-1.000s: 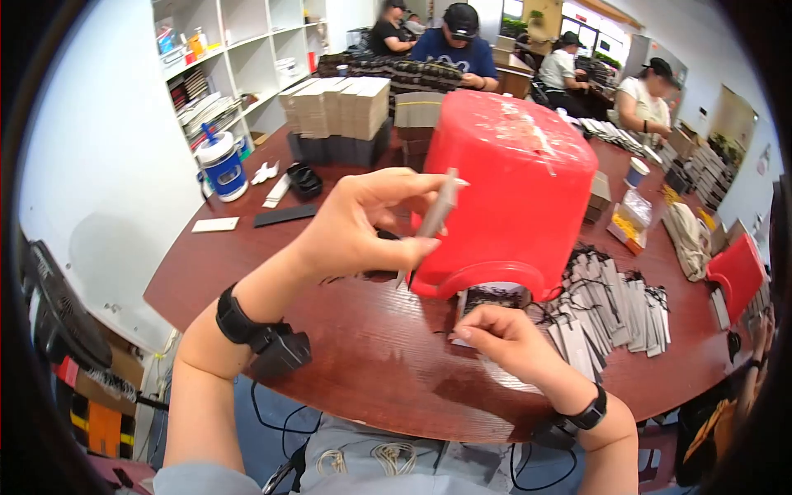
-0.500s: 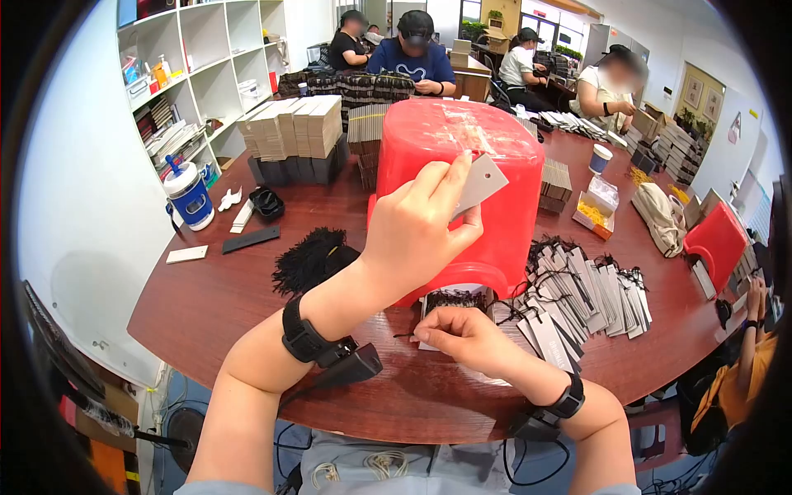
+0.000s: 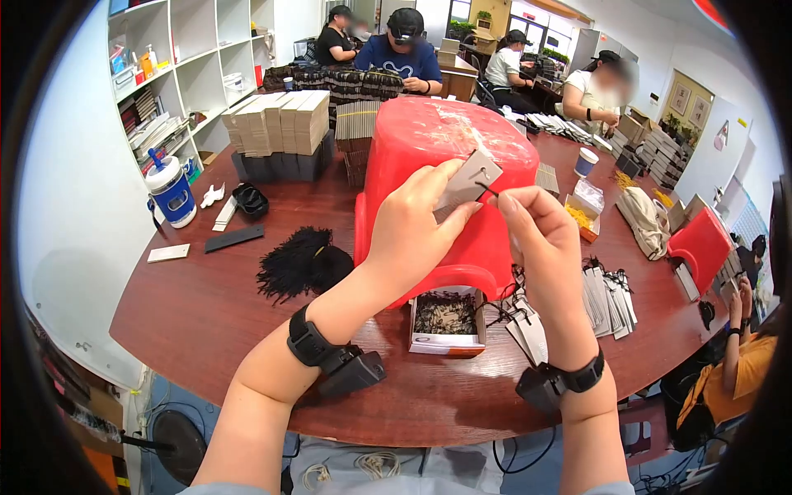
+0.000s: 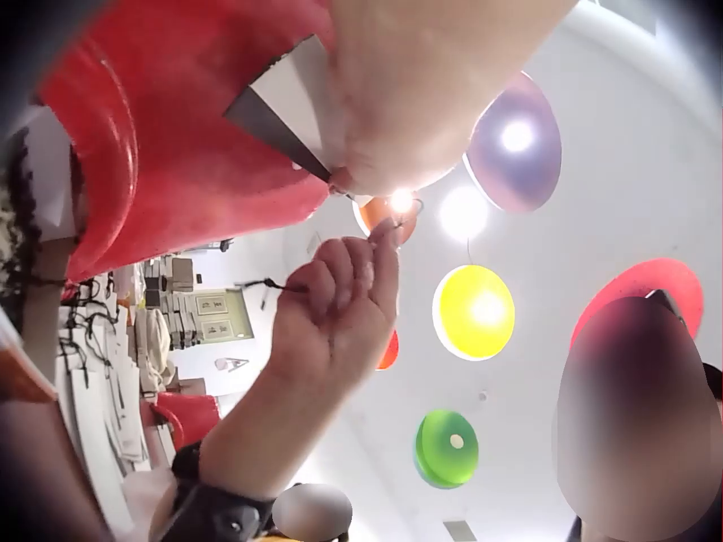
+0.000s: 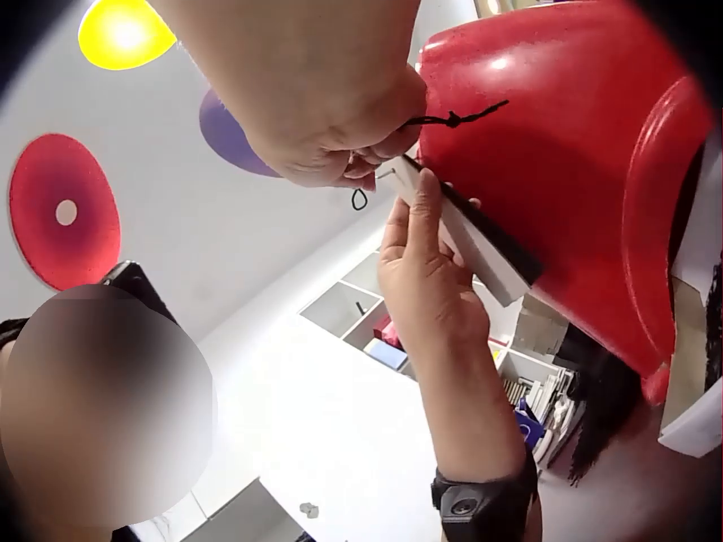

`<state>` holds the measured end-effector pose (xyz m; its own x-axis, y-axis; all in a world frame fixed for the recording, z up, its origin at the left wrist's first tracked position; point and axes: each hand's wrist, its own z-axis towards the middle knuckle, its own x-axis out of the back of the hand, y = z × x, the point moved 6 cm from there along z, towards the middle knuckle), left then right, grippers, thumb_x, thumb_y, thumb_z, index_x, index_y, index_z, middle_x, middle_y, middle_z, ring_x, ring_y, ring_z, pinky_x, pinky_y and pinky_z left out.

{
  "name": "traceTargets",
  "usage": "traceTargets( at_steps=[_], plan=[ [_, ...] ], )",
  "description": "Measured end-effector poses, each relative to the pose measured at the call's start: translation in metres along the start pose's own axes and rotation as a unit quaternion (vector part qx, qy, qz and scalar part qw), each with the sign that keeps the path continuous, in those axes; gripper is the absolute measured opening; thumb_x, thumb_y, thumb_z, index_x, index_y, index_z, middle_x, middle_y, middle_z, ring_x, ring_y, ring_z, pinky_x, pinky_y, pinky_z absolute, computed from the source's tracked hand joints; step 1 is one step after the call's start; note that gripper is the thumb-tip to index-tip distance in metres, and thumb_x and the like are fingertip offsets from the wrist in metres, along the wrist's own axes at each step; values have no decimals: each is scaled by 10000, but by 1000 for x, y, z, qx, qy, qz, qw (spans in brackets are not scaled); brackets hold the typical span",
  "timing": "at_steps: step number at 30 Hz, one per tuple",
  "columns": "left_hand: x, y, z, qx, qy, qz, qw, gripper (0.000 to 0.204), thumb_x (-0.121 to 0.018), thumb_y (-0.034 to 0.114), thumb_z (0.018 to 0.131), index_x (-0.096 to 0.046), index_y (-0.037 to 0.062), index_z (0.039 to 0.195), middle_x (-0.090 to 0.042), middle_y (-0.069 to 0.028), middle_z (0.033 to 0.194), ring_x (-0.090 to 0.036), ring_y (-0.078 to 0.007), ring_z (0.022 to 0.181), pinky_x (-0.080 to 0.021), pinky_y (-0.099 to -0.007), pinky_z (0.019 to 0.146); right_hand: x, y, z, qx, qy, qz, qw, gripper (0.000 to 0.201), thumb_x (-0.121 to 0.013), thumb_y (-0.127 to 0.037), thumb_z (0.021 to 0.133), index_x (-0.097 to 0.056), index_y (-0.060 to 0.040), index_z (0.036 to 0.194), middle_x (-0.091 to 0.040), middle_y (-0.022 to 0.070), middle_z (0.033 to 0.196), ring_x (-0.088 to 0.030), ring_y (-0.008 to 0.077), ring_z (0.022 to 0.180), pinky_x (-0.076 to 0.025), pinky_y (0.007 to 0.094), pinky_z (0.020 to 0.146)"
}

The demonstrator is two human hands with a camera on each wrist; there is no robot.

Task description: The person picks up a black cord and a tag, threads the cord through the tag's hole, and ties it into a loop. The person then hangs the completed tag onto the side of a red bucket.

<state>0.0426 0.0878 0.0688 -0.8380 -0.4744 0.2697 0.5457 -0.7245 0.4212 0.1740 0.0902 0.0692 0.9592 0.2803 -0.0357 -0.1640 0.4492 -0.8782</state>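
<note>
In the head view my left hand (image 3: 412, 219) holds a grey hang tag (image 3: 470, 180) between thumb and fingers, with its punched corner up. My right hand (image 3: 544, 235) pinches a thin black cord (image 3: 487, 190) right at the tag's hole. The right wrist view shows a knotted end of the cord (image 5: 458, 117) sticking out one side of that hand and a small loop (image 5: 359, 200) below its fingertips. Both hands are raised before an upright red plastic stool (image 3: 445, 132). Beneath its arch stands a small open box (image 3: 445, 342) of black cords.
Corded tags (image 3: 606, 301) lie fanned out right of the stool. Left of it are a bundle of black cords (image 3: 289, 260), a dark strip (image 3: 234, 238) and a blue-white jug (image 3: 171, 191). Stacked tags (image 3: 280, 124) stand farther back. Several people sit around the room.
My right hand has risen from beside the cord box up to the tag, bringing a black cord. My left hand has turned the tag so its holed face shows.
</note>
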Motion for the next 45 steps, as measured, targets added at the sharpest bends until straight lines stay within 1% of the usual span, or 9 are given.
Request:
traceTargets(
  at_steps=[7, 13, 19, 23, 27, 31, 36, 43, 45],
  plan=[
    [-1, -10, 0, 95, -34, -70, 992, 333, -638, 63, 676, -529, 0, 984, -583, -108, 896, -564, -155, 807, -439, -271, 701, 9, 17, 6, 49, 104, -41, 992, 90, -533, -84, 807, -547, 0, 838, -551, -15, 745, -463, 13, 667, -364, 147, 607],
    [-2, -11, -1, 79, -37, -45, 995, 307, -638, 72, 679, -542, 5, 963, -583, -104, 879, -563, -151, 791, -435, -268, 699, 8, 5, 1, 98, 91, -16, 991, 62, -551, -49, 789, -545, -4, 831, -548, -10, 740, -462, 10, 651, -360, 140, 587],
    [-1, -9, 0, 74, -50, -41, 995, 273, -618, 73, 707, -543, 3, 960, -587, -92, 855, -559, -124, 756, -437, -251, 682, 11, 18, 6, 58, 104, -39, 992, 63, -547, -64, 793, -542, -4, 812, -535, -23, 706, -446, 3, 620, -348, 137, 559],
    [-8, -18, -1, 155, -132, -137, 970, 186, -555, 65, 773, -539, -11, 943, -588, -46, 823, -549, -73, 718, -438, -215, 647, 19, 44, 14, -6, 63, -82, 995, 72, -553, -87, 790, -536, -18, 783, -527, -26, 690, -438, 4, 603, -342, 144, 539],
    [-14, -23, -2, 178, -177, -238, 938, 162, -513, 46, 800, -522, -29, 944, -580, -36, 819, -550, -70, 724, -448, -209, 638, 20, 31, 11, 44, 49, 18, 998, 63, -558, -83, 787, -531, -26, 782, -523, -27, 695, -442, 16, 606, -344, 149, 538],
    [-13, -23, -2, 196, -172, -229, 938, 166, -510, 45, 802, -518, -35, 947, -578, -43, 819, -554, -75, 729, -452, -209, 645, 13, 8, 3, 132, 30, 46, 990, 60, -552, -72, 790, -530, -20, 811, -529, -14, 726, -448, 18, 615, -344, 145, 547],
    [-14, -24, -3, 209, -170, -208, 940, 171, -509, 39, 803, -515, -36, 956, -578, -44, 835, -547, -70, 732, -447, -205, 654, 11, 16, 8, 71, 87, 16, 994, 65, -561, -78, 786, -534, -18, 785, -534, -16, 717, -453, 17, 624, -356, 147, 555],
    [-9, -18, 1, 186, -156, -281, 928, 160, -498, 17, 802, -515, -31, 953, -569, -41, 858, -534, -64, 762, -437, -204, 673, 14, 37, 17, 33, 43, 11, 998, 58, -569, -53, 773, -548, -7, 803, -558, 13, 792, -483, 33, 668, -382, 163, 621],
    [-3, -9, 5, 80, -180, -227, 954, 167, -490, -4, 792, -511, -27, 957, -571, -53, 849, -532, -74, 775, -431, -212, 687, 13, 37, 16, 36, 31, 31, 998, 60, -572, -37, 767, -549, -6, 813, -562, 29, 845, -491, 41, 680, -387, 168, 634]
  ],
)
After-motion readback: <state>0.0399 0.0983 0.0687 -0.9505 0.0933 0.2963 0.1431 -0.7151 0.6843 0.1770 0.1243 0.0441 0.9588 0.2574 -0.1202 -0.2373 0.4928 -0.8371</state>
